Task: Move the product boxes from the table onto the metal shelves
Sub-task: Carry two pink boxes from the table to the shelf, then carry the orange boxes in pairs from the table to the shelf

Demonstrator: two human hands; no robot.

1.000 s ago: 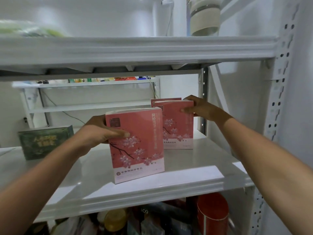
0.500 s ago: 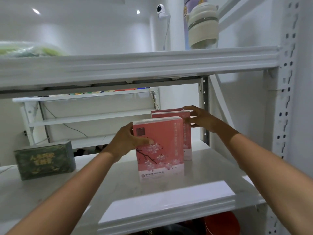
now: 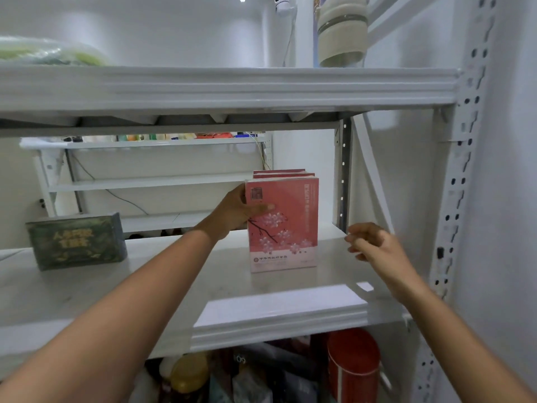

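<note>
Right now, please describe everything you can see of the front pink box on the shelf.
The front pink box stands upright on the white metal shelf, its wide face toward the camera. It is pink with white blossoms on a dark branch, a pale band with small print below, and looks film-wrapped. The left hand grips its left edge. More pink boxes stand right behind it.

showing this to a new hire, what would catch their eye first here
The pink box with blossom art stands upright mid-shelf on the white metal shelf, gripped at its left edge by the left hand, with more pink boxes lined up behind it. The right hand hovers empty to its right. A dark green box sits far left on the same shelf.
</note>
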